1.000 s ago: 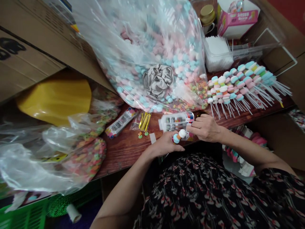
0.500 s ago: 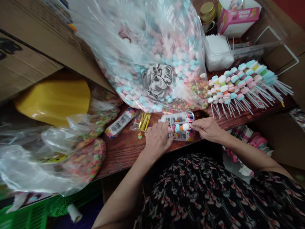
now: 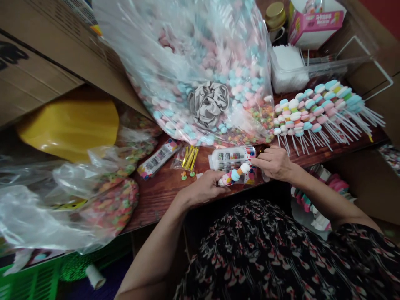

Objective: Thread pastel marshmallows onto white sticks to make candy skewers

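Note:
My left hand (image 3: pixel 203 189) is closed around the lower end of a marshmallow skewer (image 3: pixel 236 174) with white, blue, pink and orange pieces. The skewer slants up to the right over the table's front edge. Close to its top white piece, my right hand (image 3: pixel 275 163) has its fingers curled together; what they pinch, if anything, is hidden. Beneath the skewer lie printed clear candy bags (image 3: pixel 233 156) in a stack. Gold twist ties (image 3: pixel 264 149) show partly behind my right hand.
Finished marshmallow skewers (image 3: pixel 315 106) are piled at right. A big plastic bag of marshmallows (image 3: pixel 243 83) bears a grey scrunchie (image 3: pixel 208 104). Yellow twist ties (image 3: pixel 190 157), gummies (image 3: pixel 184 176) and another printed packet (image 3: pixel 158 159) lie left. A bag of gummies (image 3: pixel 109 204) overhangs the edge.
My left hand has dropped lower and turned, tilting the skewer from nearly level to slanting up rightward. My right hand has moved slightly up and right, its fingers more curled.

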`<state>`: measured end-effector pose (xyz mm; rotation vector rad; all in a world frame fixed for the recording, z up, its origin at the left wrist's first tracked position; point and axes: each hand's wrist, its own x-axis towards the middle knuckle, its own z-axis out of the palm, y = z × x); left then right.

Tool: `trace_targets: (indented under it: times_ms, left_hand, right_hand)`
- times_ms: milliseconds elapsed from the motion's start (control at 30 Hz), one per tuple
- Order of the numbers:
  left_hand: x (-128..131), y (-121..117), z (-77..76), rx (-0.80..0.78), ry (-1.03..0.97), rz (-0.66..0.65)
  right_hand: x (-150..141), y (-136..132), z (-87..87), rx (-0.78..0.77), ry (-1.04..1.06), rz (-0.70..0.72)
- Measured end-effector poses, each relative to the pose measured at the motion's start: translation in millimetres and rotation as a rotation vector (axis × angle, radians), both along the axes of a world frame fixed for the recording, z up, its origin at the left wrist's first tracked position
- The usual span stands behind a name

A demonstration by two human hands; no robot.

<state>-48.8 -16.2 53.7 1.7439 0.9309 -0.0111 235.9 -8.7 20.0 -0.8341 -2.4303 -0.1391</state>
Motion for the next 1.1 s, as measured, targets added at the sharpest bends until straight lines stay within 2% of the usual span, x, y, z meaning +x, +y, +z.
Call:
trace_targets:
  times_ms: [100, 200, 367, 467, 567, 733, 833, 933, 1000, 1100]
  left_hand:
    - [-6, 2, -2.2, -0.143, -0.087, -0.023]
    - [-10, 3, -4.0, -0.223, -0.134, -0.022]
    - [-6, -2, -3.5, -0.191, -0.142, 0.047]
    - [0, -9, -7.6, -0.126, -0.114, 0.158]
    - [4, -14, -13.7, 0.078, -0.016, 0.247]
    - [8, -20, -17.0, 0.496, 0.265, 0.245]
    - [11, -21, -17.2, 0.629, 0.341, 0.217]
    - [12, -20, -18.5, 0.671, 0.357, 0.195]
    - [10, -18, -19.5, 0.644, 0.295, 0.197]
    - [5, -16, -18.6, 0.435, 0.118, 0.245]
  right_hand:
    - [0, 3, 2.4, -0.009, -0.023, 0.045]
    - [1, 5, 4.6, -0.051, -0.062, 0.083]
    - [-3, 4, 12.2, -0.015, -0.074, 0.092]
    - [-9, -3, 20.0, 0.003, -0.086, 0.056]
    - [-15, -14, 27.9, -0.065, -0.146, 0.007]
    - [-25, -30, 33.4, -0.245, -0.233, -0.046]
    - [-30, -34, 30.1, -0.362, -0.238, -0.092]
    - [-33, -33, 25.5, -0.507, -0.196, -0.102]
    - [-32, -30, 23.4, -0.603, -0.150, -0.095]
    - [-27, -26, 21.6, -0.657, -0.103, -0.087]
